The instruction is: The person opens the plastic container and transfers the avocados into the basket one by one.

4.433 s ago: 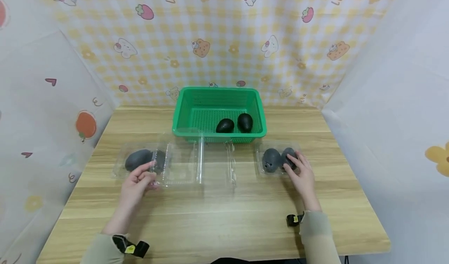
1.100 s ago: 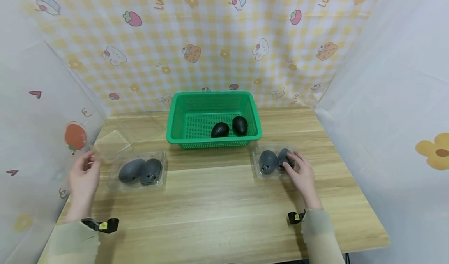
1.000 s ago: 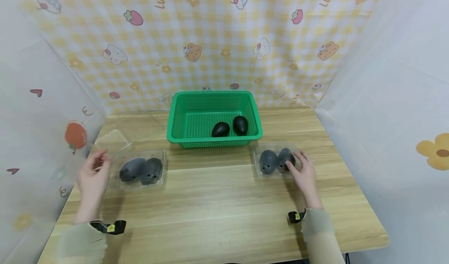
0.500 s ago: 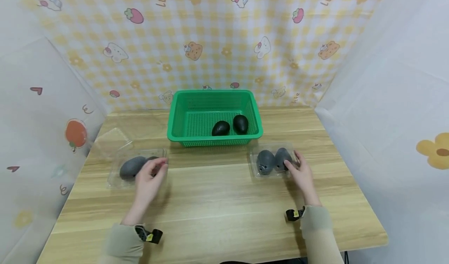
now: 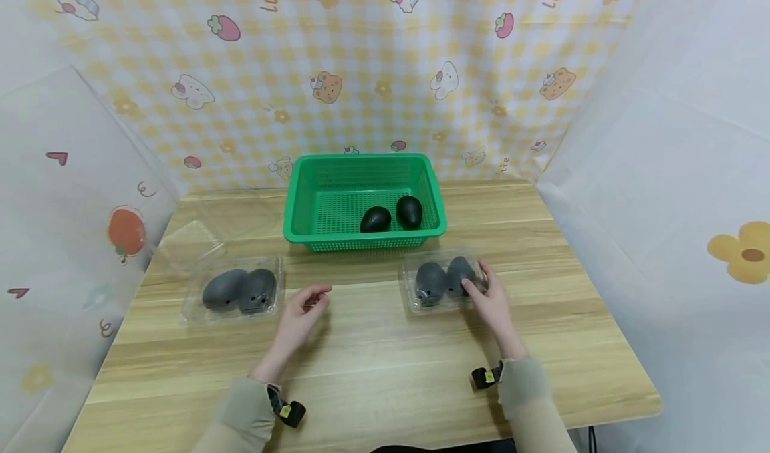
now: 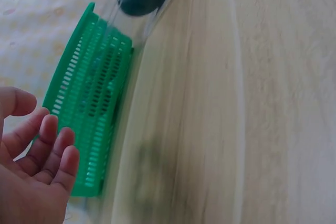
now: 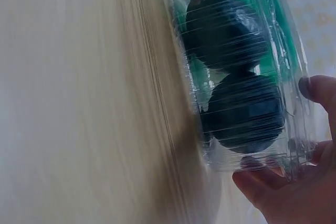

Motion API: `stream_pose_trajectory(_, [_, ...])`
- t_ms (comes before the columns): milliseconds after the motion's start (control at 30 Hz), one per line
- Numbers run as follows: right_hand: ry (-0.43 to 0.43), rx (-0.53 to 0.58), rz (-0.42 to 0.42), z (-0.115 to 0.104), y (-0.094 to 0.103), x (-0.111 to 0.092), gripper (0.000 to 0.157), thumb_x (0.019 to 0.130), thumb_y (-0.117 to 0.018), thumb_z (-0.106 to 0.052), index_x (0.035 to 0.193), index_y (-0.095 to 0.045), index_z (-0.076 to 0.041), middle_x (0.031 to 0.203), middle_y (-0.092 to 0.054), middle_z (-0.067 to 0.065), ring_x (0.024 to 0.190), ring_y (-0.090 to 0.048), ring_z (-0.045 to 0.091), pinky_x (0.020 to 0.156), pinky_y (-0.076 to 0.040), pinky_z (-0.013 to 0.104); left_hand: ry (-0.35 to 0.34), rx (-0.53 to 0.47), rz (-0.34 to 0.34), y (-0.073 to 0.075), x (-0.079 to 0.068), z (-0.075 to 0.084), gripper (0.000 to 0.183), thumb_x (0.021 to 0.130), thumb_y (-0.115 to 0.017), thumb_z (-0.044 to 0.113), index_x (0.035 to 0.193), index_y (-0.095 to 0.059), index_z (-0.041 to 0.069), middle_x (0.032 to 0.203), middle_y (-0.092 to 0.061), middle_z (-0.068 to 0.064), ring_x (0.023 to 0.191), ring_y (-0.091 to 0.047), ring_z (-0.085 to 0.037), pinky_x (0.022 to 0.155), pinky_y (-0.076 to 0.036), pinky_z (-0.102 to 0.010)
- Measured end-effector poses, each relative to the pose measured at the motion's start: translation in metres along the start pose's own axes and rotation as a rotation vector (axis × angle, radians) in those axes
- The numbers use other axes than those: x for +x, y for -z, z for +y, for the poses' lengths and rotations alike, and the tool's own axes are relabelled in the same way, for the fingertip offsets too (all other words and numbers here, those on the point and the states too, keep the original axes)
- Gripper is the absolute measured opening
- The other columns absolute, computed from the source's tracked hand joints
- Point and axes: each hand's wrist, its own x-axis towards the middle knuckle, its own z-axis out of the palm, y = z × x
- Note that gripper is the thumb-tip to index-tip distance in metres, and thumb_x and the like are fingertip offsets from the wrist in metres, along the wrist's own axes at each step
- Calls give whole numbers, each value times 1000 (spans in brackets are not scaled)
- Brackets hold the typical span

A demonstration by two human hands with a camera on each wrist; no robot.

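My right hand grips the right end of a clear plastic clamshell box with two dark avocados inside, the left one and the right one. In the right wrist view the thumb is at one side of the box and fingers are at its end. My left hand hovers over the table between two boxes, fingers loosely curled, holding nothing. To its left sits another clear clamshell box with two avocados. In the left wrist view the left hand overlaps the green basket.
At the table's back middle stands a green plastic basket with two black avocados, one lying sideways and one upright. A thin clear plastic container lies at the back left, near the wall sheet.
My left hand has left the clear plastic container at the back left and moved right, past the left box. My right hand has brought the right box leftward.
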Motion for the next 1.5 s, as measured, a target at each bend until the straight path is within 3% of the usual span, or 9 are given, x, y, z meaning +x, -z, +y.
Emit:
stream_pose_trajectory(133, [30,-14,-53,-8,-12,-4,68,84,-59,-31,137,-26,-4,139,-27,16,117,-37,38,90,-37,42,76,0,-30,-9,4,-20,22,84,-57,7,105,-62,1,91,-60,-12,82,-54,-13,71,-45,-22])
stream_pose_trajectory(367, [76,-30,-128,-21,-37,-10,72,83,-61,-33,138,-25,-4,139,-26,16,119,-34,35,91,-36,43,192,-27,-66,-18,3,-16,30,84,-58,10,113,-58,3,95,-59,-11,86,-54,-18,75,-43,-25])
stream_pose_trajectory(500, [100,-57,-168,-28,-50,-13,74,82,-61,-35,138,-23,-3,139,-24,18,122,-29,33,92,-35,44,231,-39,-83,-23,4,-30,35,83,-60,13,118,-55,8,96,-60,-5,84,-55,-16,74,-44,-27])
stream_pose_trajectory(733, [180,-112,-208,-41,-71,-19,77,81,-63,-32,137,-23,2,139,-24,21,126,-22,34,99,-22,46,228,-58,-79,-25,2,-34,37,84,-59,12,119,-54,6,96,-59,-8,81,-55,-16,68,-46,-25])
stream_pose_trajectory(900, [196,-127,-239,-51,-81,-24,80,79,-65,-31,138,-21,1,139,-22,22,126,-21,35,99,-19,49,228,-59,-67,-22,2,-35,41,85,-58,14,123,-50,4,99,-59,-10,83,-55,-16,69,-45,-25])
stream_pose_trajectory(1167, [173,-136,-285,-60,-84,-28,81,77,-67,-31,138,-23,0,139,-21,23,124,-23,38,95,-23,53,252,-99,-60,-12,1,-37,42,86,-56,11,126,-46,3,101,-58,-14,83,-55,-15,69,-47,-32])
stream_pose_trajectory(1300, [218,-193,-262,-63,-83,-23,78,76,-67,-32,136,-28,0,138,-22,23,121,-29,39,94,-29,51,246,-120,-63,-10,0,-38,43,85,-56,10,126,-45,3,99,-58,-15,79,-55,-13,67,-48,-34])
stream_pose_trajectory(1500, [340,-319,-270,-69,-83,-15,72,76,-67,-36,135,-35,-10,142,-16,16,124,-27,34,93,-29,51,234,-154,-67,-10,-1,-38,43,85,-56,8,127,-44,2,99,-58,-16,80,-55,-13,68,-48,-35])
